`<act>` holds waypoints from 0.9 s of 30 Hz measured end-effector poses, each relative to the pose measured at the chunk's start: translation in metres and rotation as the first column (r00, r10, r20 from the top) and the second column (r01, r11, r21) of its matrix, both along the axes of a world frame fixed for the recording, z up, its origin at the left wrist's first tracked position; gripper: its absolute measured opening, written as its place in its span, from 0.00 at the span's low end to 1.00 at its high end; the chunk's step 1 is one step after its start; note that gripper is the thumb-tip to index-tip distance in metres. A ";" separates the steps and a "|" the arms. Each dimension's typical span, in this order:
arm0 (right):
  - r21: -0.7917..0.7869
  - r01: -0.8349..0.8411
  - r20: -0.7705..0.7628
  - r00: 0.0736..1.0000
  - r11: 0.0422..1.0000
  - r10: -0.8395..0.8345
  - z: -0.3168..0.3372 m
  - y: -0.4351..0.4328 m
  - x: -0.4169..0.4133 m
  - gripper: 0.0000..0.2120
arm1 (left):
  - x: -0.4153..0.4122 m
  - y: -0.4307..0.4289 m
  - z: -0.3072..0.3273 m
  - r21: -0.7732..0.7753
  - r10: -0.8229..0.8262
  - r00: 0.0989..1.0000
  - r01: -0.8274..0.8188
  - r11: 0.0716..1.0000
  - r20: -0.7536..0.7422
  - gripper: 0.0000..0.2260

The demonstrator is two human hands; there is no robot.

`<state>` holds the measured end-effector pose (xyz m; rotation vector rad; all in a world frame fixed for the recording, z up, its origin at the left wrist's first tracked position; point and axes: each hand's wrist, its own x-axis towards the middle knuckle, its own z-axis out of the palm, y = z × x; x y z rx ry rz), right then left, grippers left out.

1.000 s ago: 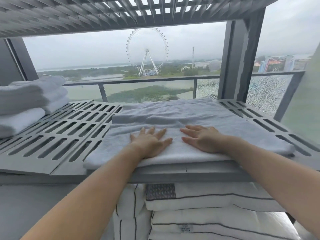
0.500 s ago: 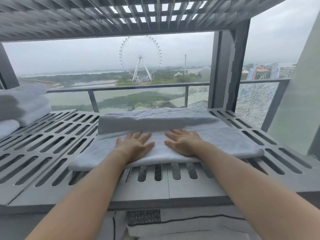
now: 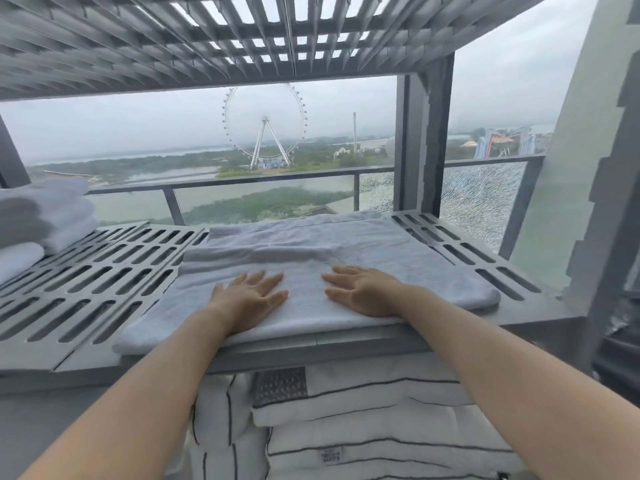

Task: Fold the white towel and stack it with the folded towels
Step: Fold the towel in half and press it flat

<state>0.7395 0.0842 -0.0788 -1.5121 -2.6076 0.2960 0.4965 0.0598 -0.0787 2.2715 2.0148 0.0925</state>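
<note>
The white towel (image 3: 374, 251) lies flat and partly folded on the grey slotted shelf (image 3: 104, 271), its near edge close to the shelf's front. My left hand (image 3: 249, 299) presses flat on the towel's near layer, left of centre, fingers straight and spread. My right hand (image 3: 363, 289) lies flat beside it, a short gap between the two. A stack of folded white towels (image 3: 45, 216) sits at the shelf's far left, partly cut off by the frame edge.
Another slotted shelf (image 3: 242, 36) hangs close overhead. A grey upright post (image 3: 429, 140) stands behind the towel at the back right. Below the shelf lies folded white bedding with dark stripes (image 3: 381, 427). Behind the rack is a balcony railing (image 3: 242, 181).
Both hands have slid a little towards me over the towel, staying flat. The towel's near edge now sits nearer the shelf's front, and the camera view has shifted.
</note>
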 end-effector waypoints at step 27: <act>0.055 -0.195 0.027 0.981 0.979 0.194 -0.004 -0.024 0.106 0.29 | 0.124 -0.053 0.001 0.039 -0.051 0.999 0.052 0.998 -0.018 0.29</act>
